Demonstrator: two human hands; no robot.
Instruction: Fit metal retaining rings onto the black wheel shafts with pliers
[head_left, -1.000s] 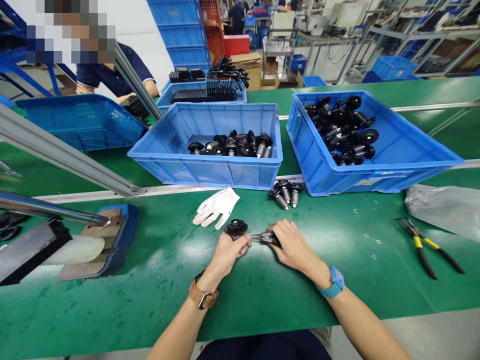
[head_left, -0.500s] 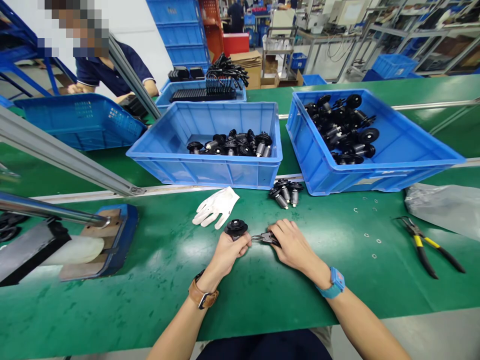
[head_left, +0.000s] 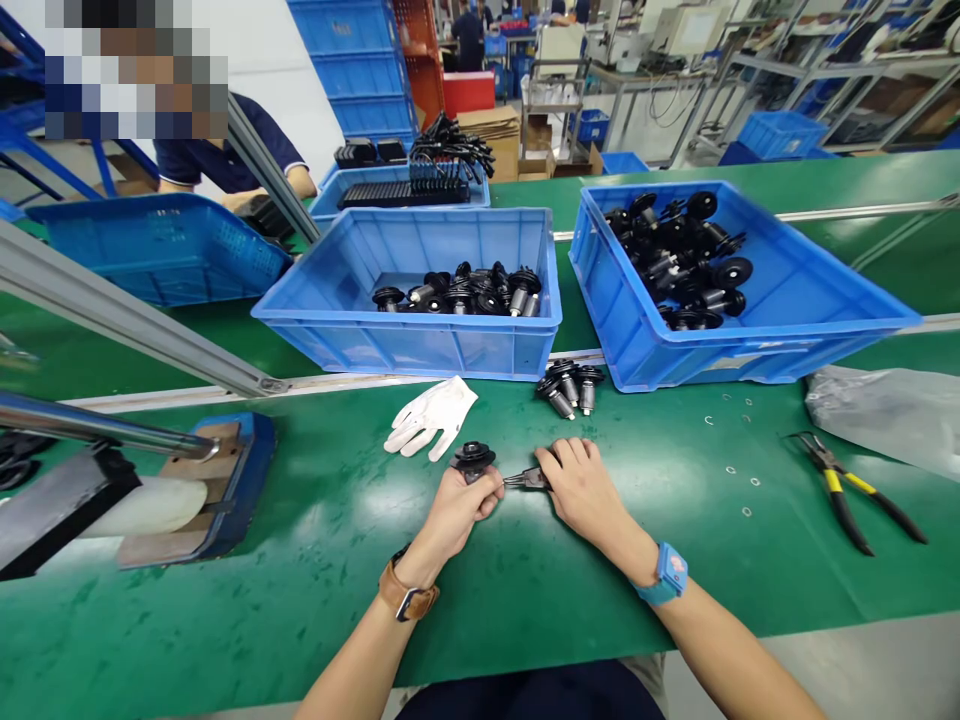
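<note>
My left hand [head_left: 466, 505] is closed around the body of a black part with a stepped round top [head_left: 474, 458]; its lower end is hidden in the fingers. My right hand [head_left: 585, 492] grips circlip pliers [head_left: 529, 480], whose thin tips point left and meet the fingertips of my left hand. Whether the tips hold a ring is too small to tell. Beyond my hands, a white glove [head_left: 435, 415] lies flat, and several similar black parts with grey bodies [head_left: 571, 388] lie in a cluster. Small retaining rings [head_left: 731, 470] are scattered to the right.
Two blue bins [head_left: 442, 340] [head_left: 750, 360] with black parts stand behind. Yellow-and-black bent-nose pliers [head_left: 832, 480] and a clear plastic bag [head_left: 885, 410] lie right. A press-like fixture [head_left: 217, 490] and slanted metal post [head_left: 150, 310] stand left. A person [head_left: 240, 150] sits across the bench.
Both hands stay nearly in place, with the black part and the pliers still held. The view has shifted slightly. The person across the bench has moved an arm a little.
</note>
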